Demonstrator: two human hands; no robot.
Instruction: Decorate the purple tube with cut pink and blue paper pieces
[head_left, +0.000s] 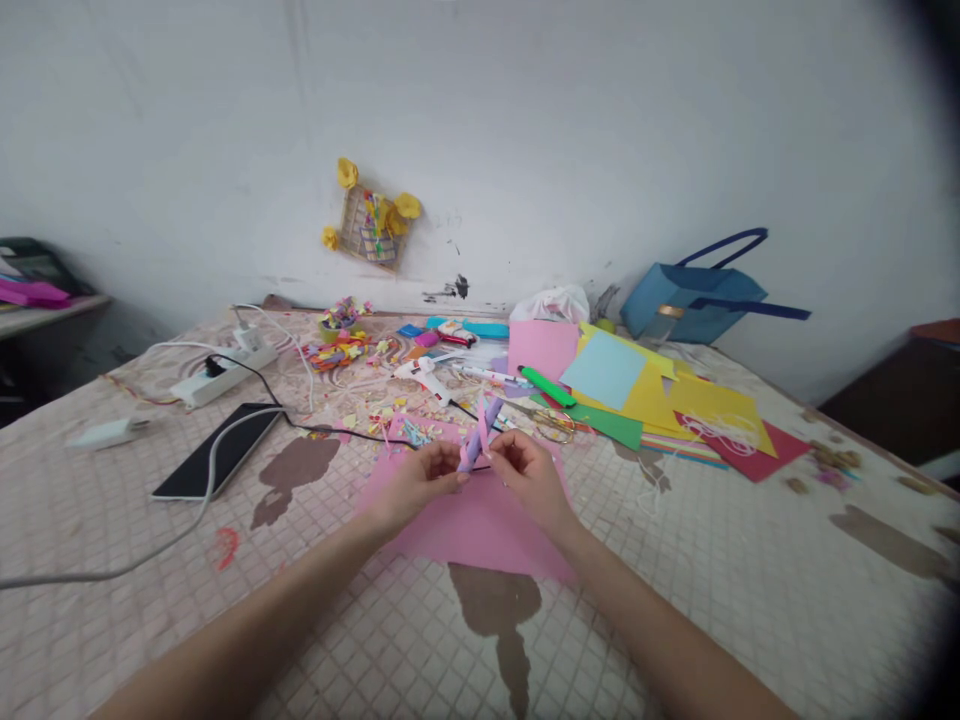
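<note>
Over a pink paper sheet (465, 525), my left hand (431, 478) is closed around the lower end of a purple paper roll (480, 436). The roll tilts up to the right, and a pink paper strip (484, 425) winds about it. With thumb and fingers pinched, my right hand (526, 470) grips the pink strip beside the roll. A white glue gun (425, 378) lies behind the hands, with its black cord running across the sheet. Small paper scraps (420, 430) are scattered at the sheet's far edge.
To the left lie a black tablet (217, 452), a white power strip (225, 376) and cables. Scissors (551, 428), a green marker (546, 385) and coloured papers (637, 390) lie to the right. A blue bag (667, 300) stands against the wall.
</note>
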